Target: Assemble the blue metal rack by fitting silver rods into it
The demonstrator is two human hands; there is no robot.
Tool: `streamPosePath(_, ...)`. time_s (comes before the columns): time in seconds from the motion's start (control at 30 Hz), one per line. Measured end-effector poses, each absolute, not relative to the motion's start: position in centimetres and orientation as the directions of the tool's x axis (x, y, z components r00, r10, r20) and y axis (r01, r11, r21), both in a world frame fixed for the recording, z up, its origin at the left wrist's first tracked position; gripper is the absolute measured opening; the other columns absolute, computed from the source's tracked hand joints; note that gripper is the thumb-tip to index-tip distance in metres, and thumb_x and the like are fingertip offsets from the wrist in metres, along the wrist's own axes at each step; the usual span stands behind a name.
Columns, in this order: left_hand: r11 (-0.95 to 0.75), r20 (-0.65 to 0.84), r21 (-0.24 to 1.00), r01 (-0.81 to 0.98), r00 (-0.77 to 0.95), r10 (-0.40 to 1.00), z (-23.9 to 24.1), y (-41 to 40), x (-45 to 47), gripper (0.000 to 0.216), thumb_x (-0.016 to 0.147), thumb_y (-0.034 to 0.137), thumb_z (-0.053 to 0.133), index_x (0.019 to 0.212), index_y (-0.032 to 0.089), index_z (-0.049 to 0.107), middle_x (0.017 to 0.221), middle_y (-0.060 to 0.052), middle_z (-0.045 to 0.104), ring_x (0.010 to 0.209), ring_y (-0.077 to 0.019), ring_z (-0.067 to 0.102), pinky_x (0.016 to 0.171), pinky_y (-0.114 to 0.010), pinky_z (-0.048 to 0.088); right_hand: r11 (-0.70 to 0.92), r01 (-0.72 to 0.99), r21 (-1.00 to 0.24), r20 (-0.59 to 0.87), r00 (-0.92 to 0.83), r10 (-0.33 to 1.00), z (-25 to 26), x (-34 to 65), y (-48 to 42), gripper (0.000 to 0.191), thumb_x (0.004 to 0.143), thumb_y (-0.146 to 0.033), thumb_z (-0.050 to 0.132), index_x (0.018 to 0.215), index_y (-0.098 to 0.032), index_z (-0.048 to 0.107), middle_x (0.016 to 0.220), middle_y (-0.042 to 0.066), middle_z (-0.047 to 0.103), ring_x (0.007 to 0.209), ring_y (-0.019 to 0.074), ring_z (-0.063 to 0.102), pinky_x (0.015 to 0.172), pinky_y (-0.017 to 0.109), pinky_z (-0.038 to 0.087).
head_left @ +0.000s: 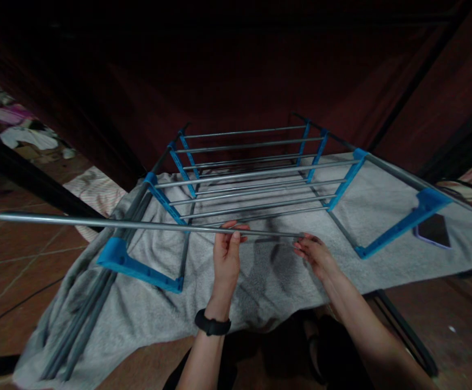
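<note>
A long grey metal tube (109,222) runs nearly level across the front of a partly assembled rack. My left hand (226,257) pinches it between thumb and fingers right of its middle. At the tube's right end, the fingertips of my right hand (316,253) close on the tip. Behind both hands stands the rack, with several metal crossbars (256,174) held between blue plastic brackets (345,184). The nearest blue brackets, one at left (138,268) and one at right (402,225), have no crossbar between them.
Under the rack lies a grey blanket (260,292). Several loose tubes (85,319) rest along its left side. A phone (434,230) lies at right, beside the blue bracket. Dark red wood panels (236,70) rise behind. Striped cloth (95,189) is on the tiled floor at left.
</note>
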State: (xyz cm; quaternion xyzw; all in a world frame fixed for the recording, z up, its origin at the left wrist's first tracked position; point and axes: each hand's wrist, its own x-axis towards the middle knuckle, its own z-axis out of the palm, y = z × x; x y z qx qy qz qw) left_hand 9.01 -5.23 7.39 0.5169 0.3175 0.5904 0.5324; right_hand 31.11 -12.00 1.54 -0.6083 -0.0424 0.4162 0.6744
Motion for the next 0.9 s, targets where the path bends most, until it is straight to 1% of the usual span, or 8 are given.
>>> streamPosePath(0.13,-0.24,0.275,0.929,-0.281,0.092,0.957,7.3,-5.2,9.0,0.032,0.09,0.041,0.067,0.115,0.023,0.059,0.099,-0.005,0.074,0.096,-0.0191,0.071,0.08,-0.032,0.057,-0.157,-0.283,-0.946,-0.318,0.722,0.614,1.2,31.3,-11.7,0.034,0.062,-0.015,0.068,0.095,-0.022,0.062,0.081,-0.003,0.061,0.069,0.0127,0.062,0.062,0.024,0.056)
streamPosePath(0.23,-0.247,0.277,0.93,-0.274,0.078,0.958,7.3,-5.1,8.9,0.033,0.089,0.042,0.067,0.114,0.022,0.059,0.097,-0.005,0.074,0.094,-0.0197,0.071,0.079,-0.033,0.057,-0.281,0.0,-0.96,-0.205,0.685,0.699,0.8,31.4,-11.5,0.032,0.069,-0.017,0.061,0.101,-0.02,0.066,0.081,0.0,0.062,0.068,0.0146,0.061,0.066,0.028,0.054)
streamPosePath(0.3,-0.251,0.28,0.928,-0.277,0.067,0.958,7.3,-5.0,8.8,0.034,0.089,0.043,0.067,0.115,0.022,0.059,0.097,-0.005,0.074,0.095,-0.0199,0.071,0.079,-0.033,0.057,-0.33,0.27,-0.905,-0.079,0.654,0.752,0.6,31.4,-11.6,0.031,0.075,-0.017,0.058,0.105,-0.018,0.068,0.087,0.003,0.065,0.072,0.0165,0.062,0.074,0.032,0.054)
streamPosePath(0.37,-0.256,0.282,0.927,-0.273,0.06,0.958,7.4,-5.0,8.7,0.034,0.089,0.042,0.067,0.115,0.022,0.058,0.098,-0.005,0.074,0.095,-0.0196,0.071,0.08,-0.033,0.056,-0.343,0.524,-0.78,0.051,0.598,0.8,0.6,31.2,-11.9,0.03,0.081,-0.017,0.057,0.108,-0.018,0.069,0.101,0.007,0.067,0.083,0.0186,0.065,0.081,0.033,0.051)
streamPosePath(0.43,-0.26,0.283,0.929,-0.263,0.053,0.958,7.5,-5.1,8.7,0.034,0.089,0.042,0.067,0.115,0.022,0.059,0.097,-0.005,0.074,0.095,-0.0193,0.071,0.08,-0.033,0.056,-0.354,0.684,-0.637,0.099,0.528,0.843,0.9,31.0,-12.3,0.029,0.088,-0.019,0.055,0.114,-0.02,0.068,0.111,0.009,0.066,0.09,0.02,0.066,0.082,0.032,0.049)
streamPosePath(0.6,-0.252,0.277,0.934,-0.253,0.067,0.959,7.6,-5.1,8.6,0.033,0.089,0.042,0.068,0.114,0.022,0.059,0.096,-0.005,0.074,0.094,-0.0182,0.07,0.079,-0.031,0.055,-0.382,0.826,-0.415,0.052,0.44,0.896,2.1,30.2,-13.0,0.029,0.098,-0.027,0.049,0.121,-0.025,0.067,0.123,0.008,0.064,0.085,0.019,0.067,0.071,0.029,0.046)
streamPosePath(0.83,-0.253,0.282,0.934,-0.252,0.085,0.956,7.5,-5.0,8.6,0.035,0.089,0.04,0.068,0.117,0.022,0.057,0.097,-0.005,0.073,0.094,-0.0183,0.071,0.078,-0.03,0.055,-0.276,0.907,-0.319,0.082,0.316,0.945,2.8,30.0,-13.1,0.028,0.099,-0.024,0.046,0.114,-0.025,0.069,0.111,0.01,0.067,0.102,0.0237,0.063,0.081,0.032,0.048)
streamPosePath(0.9,-0.243,0.276,0.936,-0.256,0.101,0.956,7.4,-5.1,8.7,0.036,0.089,0.039,0.068,0.118,0.022,0.056,0.097,-0.005,0.073,0.095,-0.0186,0.071,0.078,-0.031,0.056,-0.268,0.914,-0.306,0.064,0.3,0.952,2.8,29.9,-13.1,0.029,0.099,-0.022,0.044,0.113,-0.023,0.069,0.109,0.011,0.067,0.099,0.024,0.063,0.08,0.032,0.048)
